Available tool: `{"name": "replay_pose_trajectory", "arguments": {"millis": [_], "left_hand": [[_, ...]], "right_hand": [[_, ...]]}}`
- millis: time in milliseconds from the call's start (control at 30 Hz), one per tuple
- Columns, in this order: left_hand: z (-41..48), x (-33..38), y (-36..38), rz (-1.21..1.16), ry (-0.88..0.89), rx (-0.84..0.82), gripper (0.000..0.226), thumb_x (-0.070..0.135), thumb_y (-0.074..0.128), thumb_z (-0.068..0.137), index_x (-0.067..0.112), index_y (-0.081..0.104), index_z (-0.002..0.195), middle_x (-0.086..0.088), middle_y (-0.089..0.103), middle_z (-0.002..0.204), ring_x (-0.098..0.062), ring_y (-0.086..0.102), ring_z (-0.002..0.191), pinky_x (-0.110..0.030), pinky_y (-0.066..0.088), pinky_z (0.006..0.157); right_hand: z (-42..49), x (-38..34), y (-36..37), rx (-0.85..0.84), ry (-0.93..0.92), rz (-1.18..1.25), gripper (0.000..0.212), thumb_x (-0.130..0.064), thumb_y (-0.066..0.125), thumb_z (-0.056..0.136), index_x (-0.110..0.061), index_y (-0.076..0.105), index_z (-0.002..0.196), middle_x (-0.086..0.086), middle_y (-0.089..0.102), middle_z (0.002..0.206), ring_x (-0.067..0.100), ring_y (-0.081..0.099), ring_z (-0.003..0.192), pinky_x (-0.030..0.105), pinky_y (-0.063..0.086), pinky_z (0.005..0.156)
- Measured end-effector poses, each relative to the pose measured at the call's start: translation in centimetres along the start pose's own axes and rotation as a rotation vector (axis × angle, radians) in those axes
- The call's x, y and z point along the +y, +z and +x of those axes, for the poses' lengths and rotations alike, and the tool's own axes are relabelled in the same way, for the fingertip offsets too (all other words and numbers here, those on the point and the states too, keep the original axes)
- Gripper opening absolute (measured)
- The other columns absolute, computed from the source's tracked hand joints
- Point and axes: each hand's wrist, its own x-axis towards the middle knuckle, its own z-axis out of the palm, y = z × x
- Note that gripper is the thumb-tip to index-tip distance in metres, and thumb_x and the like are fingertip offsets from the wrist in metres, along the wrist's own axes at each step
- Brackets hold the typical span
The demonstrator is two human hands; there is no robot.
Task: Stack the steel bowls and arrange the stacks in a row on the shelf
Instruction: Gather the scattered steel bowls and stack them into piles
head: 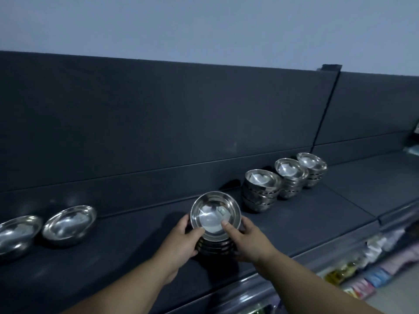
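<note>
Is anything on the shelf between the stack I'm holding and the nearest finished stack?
Nothing visible. The held stack, gripped by left hand and right hand, has bare shelf between it and the nearest stack.

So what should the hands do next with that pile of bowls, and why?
Probably slide the held stack right and back, next to the nearest finished stack. Both hands, left hand and right hand, grip it, and it sits nearer the shelf front, out of line with the three stacks.

shelf (317,214) | 4 bowl stacks (260,191) | 2 single bowls (70,225)
</note>
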Motion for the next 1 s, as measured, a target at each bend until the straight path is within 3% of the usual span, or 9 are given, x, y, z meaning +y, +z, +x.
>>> {"name": "replay_pose_trajectory", "arguments": {"millis": [133, 267, 333, 467, 633, 767, 867, 1000], "left_hand": [[2.2, 0.7, 7.7, 0.021, -0.009, -0.086, 0.069, 0.039, 0.066, 0.081, 0.041, 0.033, 0.141, 0.013, 0.058, 0.126, -0.006, 0.060, 0.107, -0.032, 0.052, 0.093], [4.3, 1.3, 15.5, 0.051, -0.013, -0.134, 0.090, 0.051, 0.072, 0.063, 0.046, 0.027, 0.141, 0.013, 0.052, 0.134, -0.006, 0.057, 0.112, -0.037, 0.047, 0.102], [5.4, 1.4, 18.9, 0.075, -0.015, -0.136, 0.092, 0.052, 0.073, 0.058, 0.051, 0.028, 0.138, 0.014, 0.050, 0.136, -0.008, 0.054, 0.118, -0.038, 0.044, 0.104], [7.5, 2.4, 23.9, 0.100, 0.019, -0.105, 0.084, 0.038, 0.075, 0.072, 0.043, 0.029, 0.142, 0.016, 0.051, 0.134, -0.008, 0.049, 0.122, -0.036, 0.040, 0.108], [10.1, 3.0, 26.9, 0.116, 0.046, -0.013, 0.082, 0.031, 0.077, 0.075, 0.038, 0.031, 0.142, 0.013, 0.050, 0.135, -0.009, 0.049, 0.121, -0.035, 0.041, 0.107], [10.8, 3.1, 27.7, 0.110, 0.047, 0.025, 0.078, 0.025, 0.074, 0.080, 0.033, 0.029, 0.144, 0.013, 0.049, 0.129, -0.009, 0.048, 0.117, -0.030, 0.041, 0.103], [10.1, 2.7, 27.4, 0.136, 0.021, 0.018, 0.076, 0.018, 0.070, 0.084, 0.026, 0.027, 0.147, 0.018, 0.047, 0.119, -0.004, 0.048, 0.110, -0.024, 0.041, 0.097], [7.9, 0.8, 24.6, 0.349, -0.009, 0.022, 0.075, 0.029, 0.072, 0.082, 0.024, 0.032, 0.145, 0.000, 0.039, 0.148, -0.014, 0.043, 0.129, -0.033, 0.039, 0.108]], "right_hand": [[1.4, 0.8, -8.0, 0.064, 0.052, -0.040, 0.047, -0.056, 0.068, 0.078, -0.037, 0.056, 0.119, -0.006, 0.070, 0.112, 0.015, 0.070, 0.094, 0.029, 0.058, 0.068], [2.6, 1.6, -16.4, 0.114, 0.084, -0.028, 0.039, -0.051, 0.069, 0.079, -0.036, 0.058, 0.113, -0.003, 0.071, 0.107, 0.020, 0.071, 0.092, 0.046, 0.061, 0.078], [3.0, 1.9, -19.8, 0.133, 0.089, -0.011, 0.039, -0.048, 0.069, 0.081, -0.035, 0.058, 0.115, -0.003, 0.071, 0.106, 0.020, 0.071, 0.092, 0.047, 0.060, 0.079], [4.5, 2.5, -24.6, 0.169, 0.039, -0.009, 0.073, -0.063, 0.075, 0.060, -0.038, 0.054, 0.125, -0.010, 0.065, 0.118, 0.015, 0.066, 0.104, 0.044, 0.057, 0.089], [6.2, 3.0, -26.8, 0.128, -0.037, 0.041, 0.081, -0.057, 0.077, 0.062, -0.036, 0.048, 0.135, -0.013, 0.059, 0.131, 0.009, 0.057, 0.119, 0.039, 0.048, 0.103], [6.9, 3.9, -27.1, 0.144, -0.039, 0.060, 0.089, -0.055, 0.081, 0.059, -0.032, 0.045, 0.138, -0.011, 0.058, 0.132, 0.009, 0.056, 0.120, 0.038, 0.047, 0.103], [6.4, 4.7, -26.6, 0.149, 0.005, 0.039, 0.076, -0.038, 0.085, 0.067, -0.025, 0.046, 0.131, -0.013, 0.058, 0.122, 0.010, 0.056, 0.115, 0.033, 0.048, 0.098], [5.2, 5.8, -24.7, 0.287, 0.072, -0.199, 0.072, -0.037, 0.087, 0.064, -0.013, 0.051, 0.121, -0.002, 0.065, 0.113, 0.020, 0.062, 0.104, 0.036, 0.051, 0.092]]}}
